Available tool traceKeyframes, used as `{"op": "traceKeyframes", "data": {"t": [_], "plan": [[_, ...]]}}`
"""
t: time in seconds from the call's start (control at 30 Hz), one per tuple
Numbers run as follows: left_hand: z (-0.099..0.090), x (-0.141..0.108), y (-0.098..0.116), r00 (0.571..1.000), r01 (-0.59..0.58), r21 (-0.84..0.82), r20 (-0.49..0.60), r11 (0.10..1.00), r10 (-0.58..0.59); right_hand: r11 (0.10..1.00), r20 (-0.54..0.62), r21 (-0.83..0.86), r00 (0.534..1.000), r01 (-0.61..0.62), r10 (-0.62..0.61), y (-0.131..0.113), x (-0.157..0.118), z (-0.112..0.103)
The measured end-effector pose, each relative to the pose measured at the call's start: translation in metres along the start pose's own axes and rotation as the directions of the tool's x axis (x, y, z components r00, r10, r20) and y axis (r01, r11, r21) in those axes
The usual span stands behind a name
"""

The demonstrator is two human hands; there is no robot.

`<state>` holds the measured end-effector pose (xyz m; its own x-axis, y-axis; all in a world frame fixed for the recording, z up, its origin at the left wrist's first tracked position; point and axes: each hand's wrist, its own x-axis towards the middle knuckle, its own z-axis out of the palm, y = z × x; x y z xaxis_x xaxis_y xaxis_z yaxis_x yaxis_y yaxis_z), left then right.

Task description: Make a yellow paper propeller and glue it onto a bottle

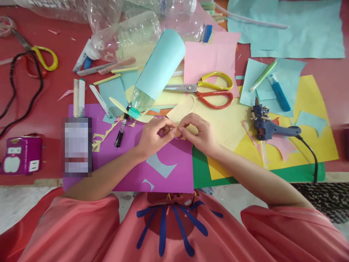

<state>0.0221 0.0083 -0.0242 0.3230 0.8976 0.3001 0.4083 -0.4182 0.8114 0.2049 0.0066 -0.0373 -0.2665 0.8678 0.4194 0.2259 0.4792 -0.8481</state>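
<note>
My left hand [158,135] and my right hand [198,133] meet over the purple sheet [131,174], both closed in a pinch. Between their fingertips is a small yellowish piece of paper [178,133], mostly hidden by the fingers. Just beyond my left hand, a plastic bottle [141,99] wrapped in light blue paper lies slanted, its green cap toward me. A black pen [121,127] rests left of that hand. Scissors [200,88] with one yellow and one red handle lie beyond my right hand, on pale yellow paper [226,125].
A blue hot glue gun [268,125] with a cord stands at right on yellow paper [321,145]. Clear plastic bottles [136,32] crowd the back. Markers [100,101], a phone [77,147] and a purple sharpener-like box [23,154] are at left. Paper scraps [162,165] lie around.
</note>
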Motion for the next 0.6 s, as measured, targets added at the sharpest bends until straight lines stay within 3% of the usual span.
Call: {"op": "traceKeyframes", "data": {"t": [0.23, 0.47, 0.6], "plan": [[-0.0002, 0.0002, 0.0015, 0.996, 0.081, -0.019, 0.048, 0.997, -0.080, 0.999, 0.010, -0.009, 0.999, -0.041, 0.041, -0.0019, 0.0004, -0.0009], [0.0003, 0.0007, -0.0013, 0.997, 0.030, -0.070, -0.068, 0.997, -0.035, 0.998, -0.099, 0.000, 0.993, -0.061, 0.060, -0.0016, -0.0011, 0.0003], [0.0002, 0.0012, -0.0020, 0.995, 0.064, -0.123, -0.067, 0.990, -0.072, 0.994, -0.108, 0.031, 0.988, -0.109, 0.112, -0.0009, -0.0007, -0.0005]]}}
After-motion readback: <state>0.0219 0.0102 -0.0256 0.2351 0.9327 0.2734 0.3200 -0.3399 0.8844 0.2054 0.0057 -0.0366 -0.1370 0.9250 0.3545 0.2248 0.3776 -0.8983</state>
